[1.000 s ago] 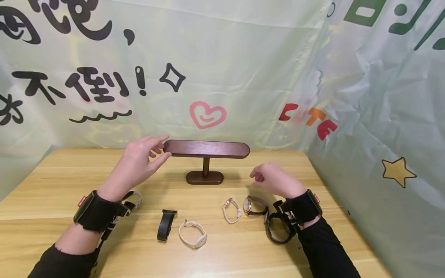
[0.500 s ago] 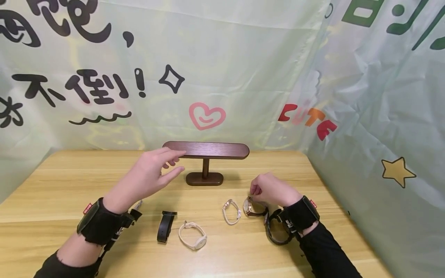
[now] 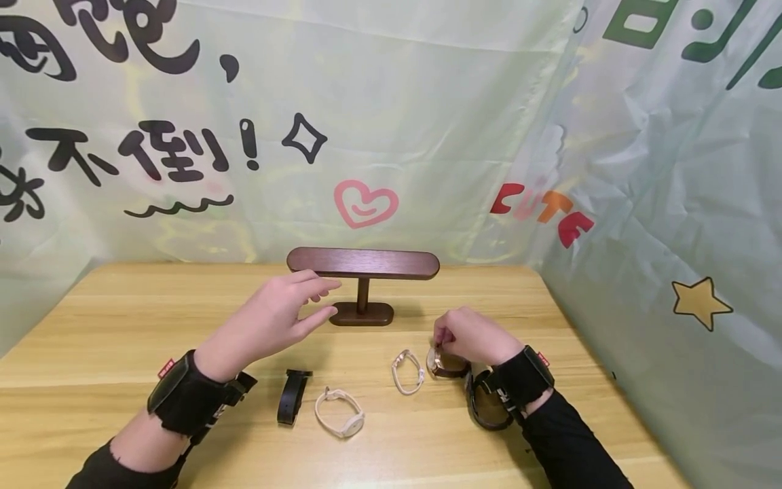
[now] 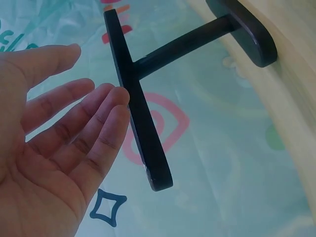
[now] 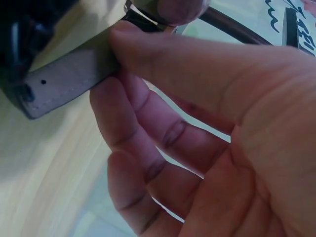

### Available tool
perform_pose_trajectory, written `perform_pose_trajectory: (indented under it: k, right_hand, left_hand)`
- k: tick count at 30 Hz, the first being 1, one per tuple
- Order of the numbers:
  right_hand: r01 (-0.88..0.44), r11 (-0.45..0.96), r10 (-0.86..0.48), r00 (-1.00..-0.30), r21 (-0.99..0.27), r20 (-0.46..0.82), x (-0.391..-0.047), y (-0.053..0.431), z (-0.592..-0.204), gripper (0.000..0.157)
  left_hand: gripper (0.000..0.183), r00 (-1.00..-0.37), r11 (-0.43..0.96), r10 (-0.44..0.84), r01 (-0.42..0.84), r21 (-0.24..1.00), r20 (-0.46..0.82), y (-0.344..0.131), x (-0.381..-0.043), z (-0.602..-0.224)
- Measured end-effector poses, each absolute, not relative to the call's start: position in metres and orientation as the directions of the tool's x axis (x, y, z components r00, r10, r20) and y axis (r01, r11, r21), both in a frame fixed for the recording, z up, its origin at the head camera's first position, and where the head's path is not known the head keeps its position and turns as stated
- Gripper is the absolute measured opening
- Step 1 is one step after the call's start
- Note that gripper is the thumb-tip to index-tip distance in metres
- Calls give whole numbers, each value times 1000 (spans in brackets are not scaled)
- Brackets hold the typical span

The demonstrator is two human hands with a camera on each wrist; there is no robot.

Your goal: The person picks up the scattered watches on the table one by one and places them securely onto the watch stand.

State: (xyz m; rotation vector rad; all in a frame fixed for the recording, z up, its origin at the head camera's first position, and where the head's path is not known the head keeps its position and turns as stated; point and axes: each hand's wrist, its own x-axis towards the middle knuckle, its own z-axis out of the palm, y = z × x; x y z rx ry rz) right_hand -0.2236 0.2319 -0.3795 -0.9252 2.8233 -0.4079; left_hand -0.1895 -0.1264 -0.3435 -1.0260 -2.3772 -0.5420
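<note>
My right hand is low over the table and pinches a wristwatch with a rose-gold case and a dark strap. In the right wrist view, the thumb and fingers are closed about its strap, and the rest of the watch is partly hidden behind them. My left hand is held in the air with its fingers loosely extended and nothing in them. It overlaps the lower left of a dark wooden T-shaped display stand. In the left wrist view, the fingertips overlap the edge of the stand's bar.
A slim white watch lies just left of the pinched one. Closer to me are another white watch and a black-strapped watch. A black watch lies by the right wrist. Printed cloth hangs behind the wooden table.
My right hand has come down onto the brown-strapped watch and taken hold of it. My left hand has moved right and toward me, away from the left end of the stand's bar.
</note>
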Motion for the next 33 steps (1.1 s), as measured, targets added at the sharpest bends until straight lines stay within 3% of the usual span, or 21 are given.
perform_pose_trajectory:
  k: [19, 33]
  right_hand:
    - [-593, 719, -616, -785, -362, 63, -223, 232, -364, 14]
    - [-626, 696, -565, -780, -352, 269, -221, 223, -356, 10]
  left_hand:
    - [36, -573, 614, 586, 775, 146, 573, -124, -189, -347]
    - [37, -558, 592, 598, 791, 153, 576, -122, -189, -348]
